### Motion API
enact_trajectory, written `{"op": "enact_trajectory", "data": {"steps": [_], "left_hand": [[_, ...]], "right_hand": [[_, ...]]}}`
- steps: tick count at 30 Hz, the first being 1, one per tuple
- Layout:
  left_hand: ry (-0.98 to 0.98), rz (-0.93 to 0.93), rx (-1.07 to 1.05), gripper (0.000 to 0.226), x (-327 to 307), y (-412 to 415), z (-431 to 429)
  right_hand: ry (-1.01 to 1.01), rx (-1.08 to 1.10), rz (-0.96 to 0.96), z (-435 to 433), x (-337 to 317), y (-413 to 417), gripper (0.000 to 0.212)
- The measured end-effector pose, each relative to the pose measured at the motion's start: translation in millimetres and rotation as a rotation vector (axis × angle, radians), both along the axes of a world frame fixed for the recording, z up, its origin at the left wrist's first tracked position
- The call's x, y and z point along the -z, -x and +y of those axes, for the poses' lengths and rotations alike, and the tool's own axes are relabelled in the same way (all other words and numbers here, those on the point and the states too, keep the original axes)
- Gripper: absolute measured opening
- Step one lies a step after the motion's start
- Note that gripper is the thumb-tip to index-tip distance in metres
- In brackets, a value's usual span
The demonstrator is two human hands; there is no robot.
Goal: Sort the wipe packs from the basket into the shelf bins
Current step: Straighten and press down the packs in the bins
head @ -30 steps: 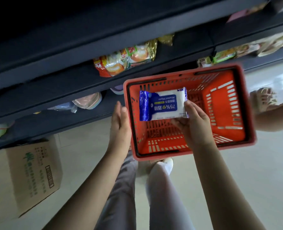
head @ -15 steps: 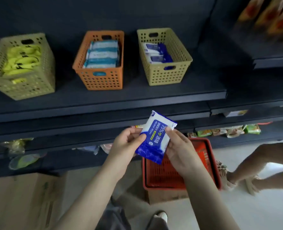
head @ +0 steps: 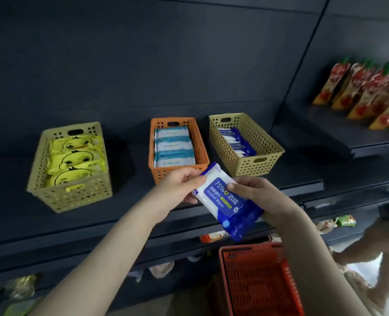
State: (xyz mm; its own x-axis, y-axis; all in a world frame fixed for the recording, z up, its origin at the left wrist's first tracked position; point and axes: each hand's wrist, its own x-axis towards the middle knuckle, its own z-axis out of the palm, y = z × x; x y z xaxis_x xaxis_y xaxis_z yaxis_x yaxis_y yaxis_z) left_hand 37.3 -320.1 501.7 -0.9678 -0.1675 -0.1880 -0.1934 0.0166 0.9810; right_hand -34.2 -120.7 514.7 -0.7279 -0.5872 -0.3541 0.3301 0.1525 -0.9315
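Centre of frame: one alcohol wipe pack (head: 225, 201) held in the air in both hands, in front of the dark shelf (head: 120, 213) edge and tilted, white end toward upper left, blue end toward lower right.
- Pack label: blue panel reading "75%" and "Alcohol Wipes", Chinese characters alongside; a small green strip below, too small to read.
- Left hand (head: 177, 188): pinches the pack's upper-left edge, thumb on top, fingers curled beneath.
- Right hand (head: 262, 197): grips the right side, thumb pressed on the blue panel, fingers wrapped under.

Three perforated bins in a row on the shelf, mid-frame:
- Left: yellow bin (head: 70, 195) with yellow packs (head: 75, 156) printed with a cartoon duck face.
- Middle: orange bin (head: 166, 173), just behind the left hand, with white-and-blue striped packs (head: 173, 147); print not legible.
- Right: tan bin (head: 253, 165) with blue-and-white packs (head: 237, 142) of the same colouring as the one held.

Bottom centre-right: red basket (head: 257, 281), below the hands.
Upper right: red-and-orange pouches (head: 367, 92) standing on a higher shelf, blurred.
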Motion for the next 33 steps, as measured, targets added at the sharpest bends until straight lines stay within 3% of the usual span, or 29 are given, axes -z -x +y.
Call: {"op": "enact_trajectory", "data": {"steps": [5, 8, 11, 14, 17, 24, 28, 33], "left_hand": [[-0.085, 0.050, -0.124, 0.016, -8.4, 52.9, -12.3], [-0.110, 0.047, -0.089, 0.014, -9.8, 92.7, -12.3], [0.018, 0.044, -0.013, 0.011, -4.7, 142.8, -13.7], [0.245, 0.081, 0.002, 0.019, 5.2, 197.7, -21.4], [0.396, 0.065, -0.021, 0.033, 17.4, 244.5, -27.3], [0.516, -0.002, -0.001, 0.058, 38.6, 314.8, -26.3], [0.543, -0.012, -0.008, 0.071, 45.0, 334.4, -27.4], [0.561, -0.027, 0.014, 0.067, 56.0, 339.9, -27.4]], "right_hand": [[0.155, 0.199, -0.084, -7.3, -0.9, 35.4, 0.042], [0.308, 0.396, -0.144, -16.2, 7.0, 70.8, 0.034], [0.324, 0.507, -0.078, -19.5, 10.6, 123.9, 0.028], [0.144, 0.592, 0.165, -7.7, 6.8, 187.1, 0.012], [-0.110, 0.555, 0.364, 5.3, 10.3, 243.9, 0.012], [-0.551, 0.340, 0.540, -15.6, 42.8, 317.9, 0.020], [-0.639, 0.170, 0.395, -31.7, 51.5, 328.9, 0.016], [-0.763, -0.004, 0.348, -47.5, 67.1, 328.7, 0.018]]}}
